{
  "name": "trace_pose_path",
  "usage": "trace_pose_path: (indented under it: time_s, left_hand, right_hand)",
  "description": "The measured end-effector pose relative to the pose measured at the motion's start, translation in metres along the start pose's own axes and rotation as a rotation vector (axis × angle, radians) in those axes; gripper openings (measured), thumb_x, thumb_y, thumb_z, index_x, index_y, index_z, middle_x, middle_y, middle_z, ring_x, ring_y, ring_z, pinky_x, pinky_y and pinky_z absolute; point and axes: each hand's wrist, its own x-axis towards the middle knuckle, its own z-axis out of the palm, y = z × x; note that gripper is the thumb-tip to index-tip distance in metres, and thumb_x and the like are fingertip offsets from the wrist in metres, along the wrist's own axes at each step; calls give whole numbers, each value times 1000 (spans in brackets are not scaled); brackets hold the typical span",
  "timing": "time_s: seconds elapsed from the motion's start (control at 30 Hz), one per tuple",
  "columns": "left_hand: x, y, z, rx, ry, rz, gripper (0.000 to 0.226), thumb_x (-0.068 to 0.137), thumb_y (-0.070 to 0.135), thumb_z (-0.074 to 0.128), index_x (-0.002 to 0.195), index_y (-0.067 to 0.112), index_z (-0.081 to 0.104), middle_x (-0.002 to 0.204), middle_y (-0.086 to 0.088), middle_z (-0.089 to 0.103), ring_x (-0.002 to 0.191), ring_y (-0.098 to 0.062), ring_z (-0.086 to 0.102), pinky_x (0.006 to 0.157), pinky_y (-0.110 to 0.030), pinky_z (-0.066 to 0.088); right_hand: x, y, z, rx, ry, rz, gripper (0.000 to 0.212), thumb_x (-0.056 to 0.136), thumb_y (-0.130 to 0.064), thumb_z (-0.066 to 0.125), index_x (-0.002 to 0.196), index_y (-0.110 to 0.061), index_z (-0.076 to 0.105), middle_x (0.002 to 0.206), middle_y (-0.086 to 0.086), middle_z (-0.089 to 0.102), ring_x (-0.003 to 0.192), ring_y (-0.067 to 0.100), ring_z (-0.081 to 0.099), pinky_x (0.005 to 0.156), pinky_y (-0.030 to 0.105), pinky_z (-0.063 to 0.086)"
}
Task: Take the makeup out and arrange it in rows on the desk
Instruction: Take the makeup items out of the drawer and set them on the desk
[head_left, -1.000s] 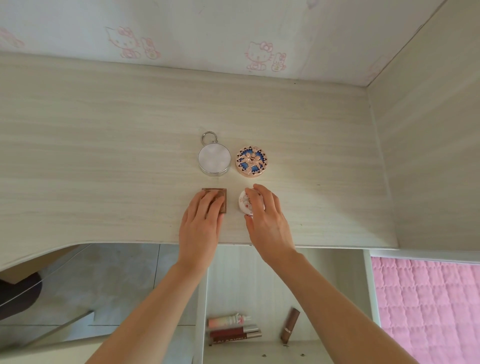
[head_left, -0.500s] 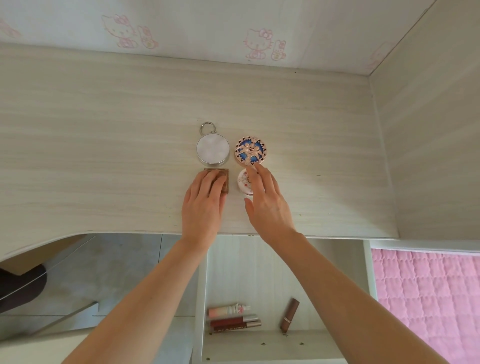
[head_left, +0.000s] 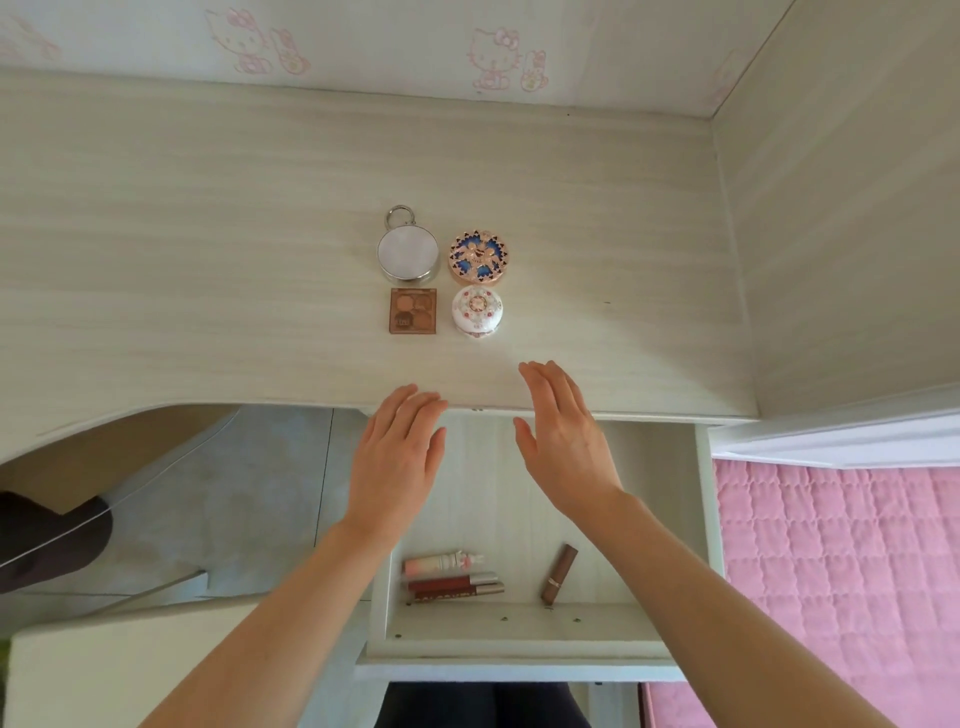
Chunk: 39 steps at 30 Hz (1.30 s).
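- While the left hand (head_left: 397, 452) and right hand (head_left: 563, 441) hang over the front edge of the desk (head_left: 208, 260), both are spread wide, fingers straight, palms down, holding and touching nothing
- Below the hands, the open drawer (head_left: 519, 631) contains the items not yet taken out: a pink tube (head_left: 441, 563), two lip gloss tubes (head_left: 454, 587) side by side just beside it, and a lipstick (head_left: 558, 574) apart to the right
- Handling, as judged: all four are light, rigid and smooth, and liable to roll; pinch each across the middle of the barrel, not at the cap
- Beyond the hands, four pieces sit on the desk in two rows: silver compact (head_left: 407, 254) and blue compact (head_left: 479, 257) behind, brown palette (head_left: 413, 310) and white pot (head_left: 477, 310) in front, close together
- Compacts probably hold brittle pressed powder; lift by the rim and set down flat
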Motion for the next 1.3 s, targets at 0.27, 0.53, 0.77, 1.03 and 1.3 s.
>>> trace_pose_path:
  time_s: [0.27, 0.53, 0.77, 1.03, 1.3]
  left_hand:
    - [-69, 36, 13, 22, -259, -35, 20, 85, 15, 68, 105, 14, 65, 103, 1, 66, 113, -21, 58, 89, -34, 53]
    - [-108, 36, 46, -4, -528, -196, 24, 92, 21, 60, 114, 14, 64, 112, 1, 63, 114, -17, 52, 89, -28, 47]
    - [-119, 21, 81, 33, -765, -253, 31, 95, 23, 52, 126, 20, 52, 125, 3, 53, 116, -16, 45, 87, -28, 49]
    - [-121, 13, 108, 58, -828, -318, 37, 92, 9, 55, 127, 16, 48, 126, -4, 51, 114, -22, 47, 86, -34, 50]
    - [-122, 9, 119, 150, -850, -256, 24, 89, 7, 54, 112, 14, 51, 115, -5, 54, 109, -23, 48, 78, -33, 49]
  right_hand:
    - [-82, 21, 8, -7, -118, -24, 50, 91, -12, 59, 138, -7, 44, 131, 9, 53, 129, 22, 46, 95, 33, 49]
    - [-130, 62, 39, -66, -435, 11, 49, 98, -20, 45, 145, -15, 33, 140, 4, 44, 136, 16, 33, 107, 25, 37]
    - [-140, 95, 76, -283, -785, -138, 53, 81, 6, 56, 130, -11, 46, 130, 7, 47, 120, 24, 44, 94, 34, 47]
    - [-136, 113, 103, -470, -865, -327, 44, 84, 3, 54, 126, -8, 47, 129, 13, 43, 118, 30, 41, 91, 37, 42]
    - [-137, 124, 113, -540, -800, -417, 41, 86, 1, 50, 126, -6, 45, 131, 15, 41, 121, 33, 38, 96, 41, 37]
